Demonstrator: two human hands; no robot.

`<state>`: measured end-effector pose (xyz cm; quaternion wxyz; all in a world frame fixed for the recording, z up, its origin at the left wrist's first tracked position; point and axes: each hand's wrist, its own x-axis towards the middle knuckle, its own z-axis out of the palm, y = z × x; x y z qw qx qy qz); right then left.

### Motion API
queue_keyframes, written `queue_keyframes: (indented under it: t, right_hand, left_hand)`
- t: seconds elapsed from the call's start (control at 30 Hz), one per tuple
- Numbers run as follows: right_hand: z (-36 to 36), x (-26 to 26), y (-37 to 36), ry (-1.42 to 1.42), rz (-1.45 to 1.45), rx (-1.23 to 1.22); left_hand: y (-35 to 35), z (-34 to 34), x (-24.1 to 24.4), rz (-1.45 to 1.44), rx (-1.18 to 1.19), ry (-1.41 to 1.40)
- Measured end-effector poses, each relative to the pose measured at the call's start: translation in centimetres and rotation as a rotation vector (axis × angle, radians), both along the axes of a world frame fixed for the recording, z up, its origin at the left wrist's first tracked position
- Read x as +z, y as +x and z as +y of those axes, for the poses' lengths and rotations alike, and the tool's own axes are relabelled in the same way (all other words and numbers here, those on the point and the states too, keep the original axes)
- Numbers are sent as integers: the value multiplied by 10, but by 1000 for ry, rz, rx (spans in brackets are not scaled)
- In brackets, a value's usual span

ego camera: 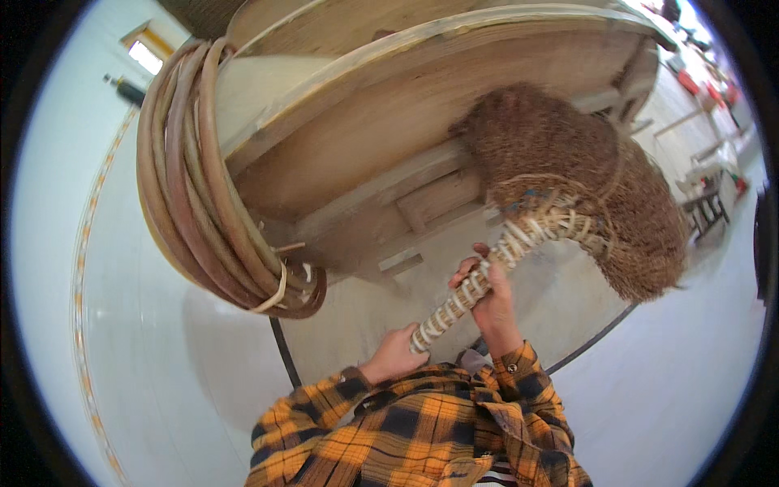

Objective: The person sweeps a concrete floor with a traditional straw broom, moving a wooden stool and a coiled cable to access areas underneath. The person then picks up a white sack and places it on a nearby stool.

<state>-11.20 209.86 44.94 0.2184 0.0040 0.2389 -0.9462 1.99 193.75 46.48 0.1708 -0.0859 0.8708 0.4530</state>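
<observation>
Both hands are on a broom with a wide head of dark brown plant fibre (548,140). Its handle (447,316) is bound with pale strips, which run up into the bristles. My left hand (398,353) wraps the butt of the handle, close to my waist. Further up, my right hand (494,298) grips the shaft, thumb on the near side. The broom slants away to the right, and its head is in front of a wooden structure (377,140), covering part of its right side.
At the left end of the wooden structure hangs a thick coiled hose (195,182), tied with a pale band (274,292). A pale wall (140,341) with a patterned strip (79,292) stands left. A dark rack-like object (709,210) and blurred red items (715,94) appear right.
</observation>
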Motion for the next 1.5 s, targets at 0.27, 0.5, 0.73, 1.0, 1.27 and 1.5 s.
queue_keyframes:
  t: [0.27, 0.5, 0.73, 1.0, 1.27, 1.5]
  right_hand:
    - [-24, -19, 39, 202, 45, 396]
    - [-66, -23, 90, -306, -38, 676]
    - [-70, -24, 85, -13, -139, 478]
    - [20, -26, 49, 64, -195, 13]
    - [148, -59, -11, 34, -193, -405]
    - [263, -83, -72, 249, -471, -593]
  left_hand:
    - [72, -13, -2, -117, 93, -232]
    - [102, -83, -118, -205, -44, -239]
    - [97, -96, -95, -230, -120, -131]
    - [9, -34, -60, -287, -318, 5]
    - [-118, 104, -33, -560, -467, 318]
    - [-206, 258, -55, -957, -554, 824]
